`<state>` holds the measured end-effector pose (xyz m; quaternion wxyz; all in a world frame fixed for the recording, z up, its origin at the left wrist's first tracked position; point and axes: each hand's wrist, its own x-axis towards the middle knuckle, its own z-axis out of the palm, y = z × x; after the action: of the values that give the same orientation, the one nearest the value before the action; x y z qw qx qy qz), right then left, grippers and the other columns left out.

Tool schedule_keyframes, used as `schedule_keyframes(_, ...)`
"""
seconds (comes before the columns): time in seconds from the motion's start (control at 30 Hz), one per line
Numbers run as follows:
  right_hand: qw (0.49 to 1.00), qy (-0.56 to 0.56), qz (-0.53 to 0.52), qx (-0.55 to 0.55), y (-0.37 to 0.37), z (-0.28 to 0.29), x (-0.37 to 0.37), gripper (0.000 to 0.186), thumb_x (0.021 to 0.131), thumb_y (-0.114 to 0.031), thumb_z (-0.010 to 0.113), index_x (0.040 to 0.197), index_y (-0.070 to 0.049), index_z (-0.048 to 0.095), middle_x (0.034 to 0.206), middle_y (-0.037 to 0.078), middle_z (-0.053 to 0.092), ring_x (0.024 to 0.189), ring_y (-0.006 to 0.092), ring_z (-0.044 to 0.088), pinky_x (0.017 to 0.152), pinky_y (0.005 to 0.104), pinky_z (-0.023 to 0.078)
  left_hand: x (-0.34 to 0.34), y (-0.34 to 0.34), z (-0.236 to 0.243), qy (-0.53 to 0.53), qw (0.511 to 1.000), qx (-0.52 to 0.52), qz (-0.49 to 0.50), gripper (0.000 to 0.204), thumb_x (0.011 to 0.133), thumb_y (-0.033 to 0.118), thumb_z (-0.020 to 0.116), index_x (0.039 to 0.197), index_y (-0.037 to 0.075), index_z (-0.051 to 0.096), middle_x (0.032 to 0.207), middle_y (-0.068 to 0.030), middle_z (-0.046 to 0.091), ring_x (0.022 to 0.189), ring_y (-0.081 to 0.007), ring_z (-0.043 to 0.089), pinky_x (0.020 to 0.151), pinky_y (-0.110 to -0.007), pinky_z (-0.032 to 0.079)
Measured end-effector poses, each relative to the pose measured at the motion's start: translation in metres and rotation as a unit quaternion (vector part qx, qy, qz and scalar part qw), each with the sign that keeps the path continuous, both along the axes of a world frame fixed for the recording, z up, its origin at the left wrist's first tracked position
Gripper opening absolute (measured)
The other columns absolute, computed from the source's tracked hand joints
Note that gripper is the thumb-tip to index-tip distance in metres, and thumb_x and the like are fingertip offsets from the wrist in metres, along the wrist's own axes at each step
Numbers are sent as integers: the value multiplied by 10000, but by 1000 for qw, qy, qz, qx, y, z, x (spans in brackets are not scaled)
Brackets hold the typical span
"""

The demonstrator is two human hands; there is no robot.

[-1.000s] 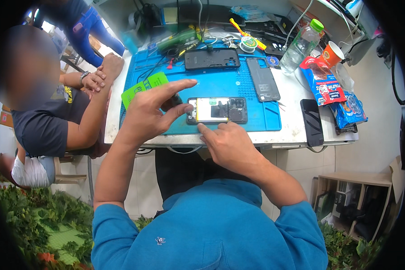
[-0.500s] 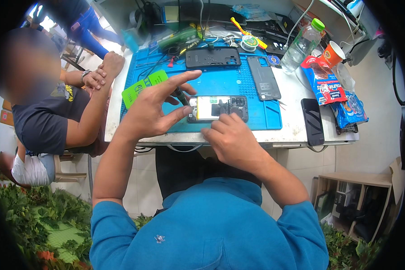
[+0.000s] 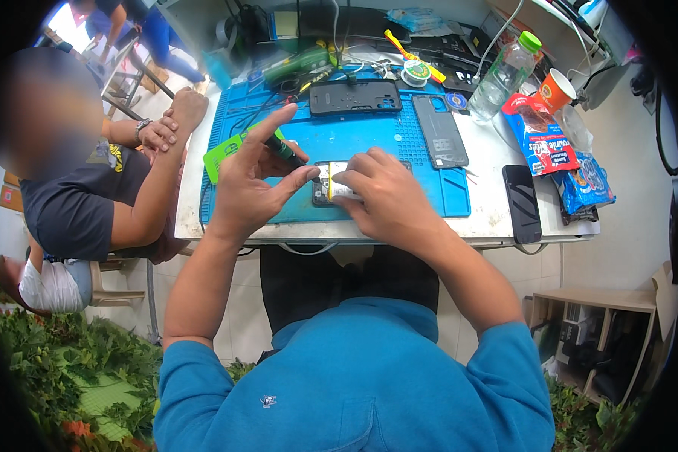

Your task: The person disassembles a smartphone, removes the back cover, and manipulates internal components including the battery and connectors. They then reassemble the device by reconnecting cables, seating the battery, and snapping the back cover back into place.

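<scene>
My left hand (image 3: 256, 181) holds a dark green and black handheld tool (image 3: 285, 153) beside the left end of an opened phone (image 3: 322, 184), its index finger raised. The phone lies on a blue mat (image 3: 361, 132) with a pale, yellow-edged battery exposed. My right hand (image 3: 377, 200) rests on the phone with bent fingers gripping it and hiding most of it. A green card (image 3: 220, 160) lies behind my left hand. A black case (image 3: 354, 98) and a grey back panel (image 3: 441, 129) lie farther back on the mat.
A bottle (image 3: 505, 75), orange cup (image 3: 557, 90), snack packets (image 3: 542, 135) and dark phone (image 3: 521, 203) are on the right. Tools and cables (image 3: 301, 64) line the back. A seated person (image 3: 75, 203) rests their arms at the left table edge; others are behind them.
My right hand has moved up onto the phone, covering much of it. My left hand shifted slightly right, its index finger rising. A person in the background has changed posture.
</scene>
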<state>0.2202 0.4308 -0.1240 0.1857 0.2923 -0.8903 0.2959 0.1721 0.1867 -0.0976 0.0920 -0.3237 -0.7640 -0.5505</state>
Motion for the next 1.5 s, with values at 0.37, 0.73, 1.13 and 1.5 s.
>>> schedule_keyframes(0.37, 995, 36, -65, 73, 20, 8, -102, 126, 940, -154, 806, 930, -29, 805, 946, 109, 733, 1026, 341, 694, 925, 481, 572, -13, 5, -20, 41, 997, 0, 66, 792, 916, -14, 899, 1621, 121, 563, 1025, -68, 795, 889, -118, 802, 805, -277, 652)
schedule_keyframes(0.73, 988, 24, -94, 120, 32, 5, -169, 135, 938, -151, 800, 1002, -46, 856, 1031, 116, 790, 1105, 343, 723, 985, 487, 587, -15, 5, -22, 59, 996, -28, 69, 798, 928, -2, 899, 1631, 91, 533, 1042, -70, 790, 900, -124, 801, 829, -284, 659)
schedule_keyframes(1.13, 976, -11, -101, 194, 25, -1, -173, 173, 978, -185, 776, 1028, -54, 878, 1072, 101, 807, 1157, 328, 719, 996, 473, 597, -22, 11, -23, 47, 995, -43, 75, 772, 940, -8, 894, 1617, 92, 538, 1019, -51, 777, 887, -103, 783, 828, -268, 653)
schedule_keyframes(1.5, 991, -5, -59, 123, 22, 30, -116, 190, 1016, -182, 739, 1064, -45, 861, 1027, 108, 782, 1078, 338, 701, 960, 491, 579, -26, 13, -1, 26, 996, -72, -37, 722, 954, -59, 828, 1600, 111, 555, 1081, -83, 786, 984, -150, 794, 861, -308, 660)
